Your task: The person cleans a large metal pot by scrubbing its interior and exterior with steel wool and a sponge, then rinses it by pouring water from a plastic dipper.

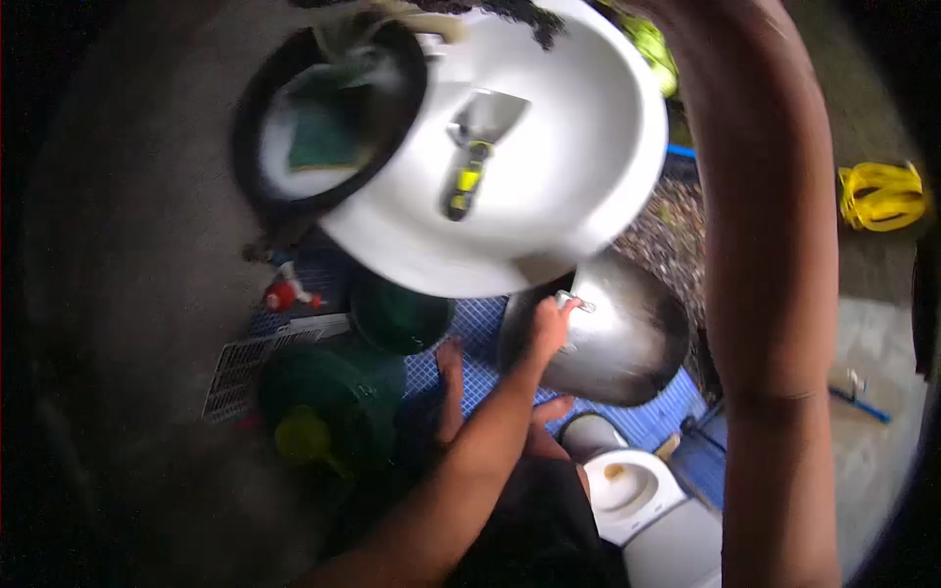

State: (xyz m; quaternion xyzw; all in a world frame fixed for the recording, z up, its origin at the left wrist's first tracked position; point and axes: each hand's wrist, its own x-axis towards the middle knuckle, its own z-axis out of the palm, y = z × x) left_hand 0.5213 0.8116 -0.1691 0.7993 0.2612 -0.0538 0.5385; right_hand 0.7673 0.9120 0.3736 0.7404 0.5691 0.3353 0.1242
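Observation:
My left hand (552,327) is closed on the small loop handle of a large metal wok (618,338), which is tilted below a white basin. Inside the white basin (588,147) lies a scraper (469,181) with a black and yellow handle. At upper left, a black-rimmed pan (252,147) holds a green scouring pad (325,137) and whitish suds. My right forearm crosses the right side from bottom to top, close to the camera, and its hand is outside the frame. Motion blur softens the upper part of the view.
Dark green tubs (397,314) and a yellow dipper (304,436) are at lower left, beside a white rack (240,367). My bare feet rest on blue flooring (480,328). A white toilet (637,490) is at the bottom. Yellow strapping (882,196) lies far right.

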